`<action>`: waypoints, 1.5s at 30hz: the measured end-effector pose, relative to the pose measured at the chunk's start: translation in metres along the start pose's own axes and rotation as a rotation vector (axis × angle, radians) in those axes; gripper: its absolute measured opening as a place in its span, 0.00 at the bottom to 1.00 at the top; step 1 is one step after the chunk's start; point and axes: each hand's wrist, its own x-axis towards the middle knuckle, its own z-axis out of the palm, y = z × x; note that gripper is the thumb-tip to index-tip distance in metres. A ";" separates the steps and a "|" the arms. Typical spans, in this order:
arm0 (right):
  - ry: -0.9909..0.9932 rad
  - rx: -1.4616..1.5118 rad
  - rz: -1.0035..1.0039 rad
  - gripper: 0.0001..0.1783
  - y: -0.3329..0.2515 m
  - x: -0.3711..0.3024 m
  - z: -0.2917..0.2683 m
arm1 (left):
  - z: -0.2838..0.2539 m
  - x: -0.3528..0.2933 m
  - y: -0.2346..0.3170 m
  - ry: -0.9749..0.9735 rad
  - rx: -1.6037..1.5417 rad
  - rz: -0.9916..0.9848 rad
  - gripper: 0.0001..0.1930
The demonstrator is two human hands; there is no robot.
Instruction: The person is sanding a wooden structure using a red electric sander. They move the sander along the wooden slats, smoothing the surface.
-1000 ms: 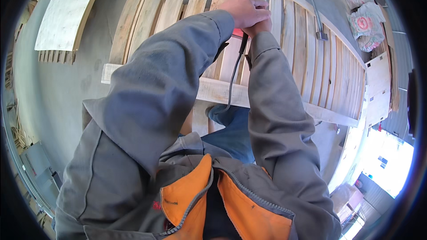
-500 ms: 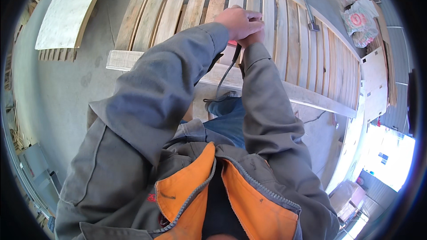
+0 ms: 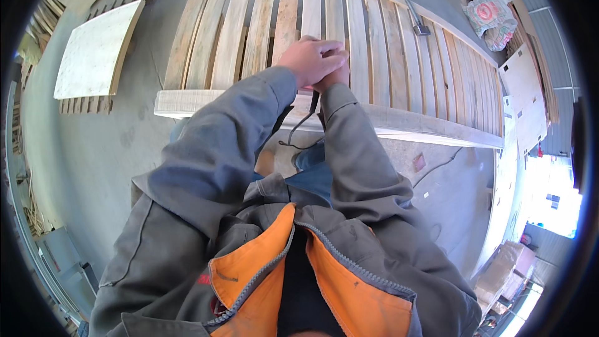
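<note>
My left hand is closed over my right hand, with its fingers lapped across the right one's. Both grip a corded tool. Only a sliver of its red body shows under the hands, so its exact kind is hidden. From it a black cord hangs down and loops in front of my legs. The hands are low over the slats of a long wooden pallet, close to its near beam. Whether the tool touches the wood cannot be seen.
A hammer-like tool with a long thin handle lies on the slats to the right. At the left a pale board rests on a slatted stack. White sacks lie at the far right. A cable runs across the floor.
Both hands, still together on the tool, have drawn closer to the pallet's near beam. My view has shifted, showing more of the pallet's far edge. The hammer-like tool lies in place.
</note>
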 end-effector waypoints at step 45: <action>-0.141 0.312 0.101 0.24 0.010 0.128 -0.023 | -0.017 0.138 -0.052 0.086 0.031 -0.016 0.28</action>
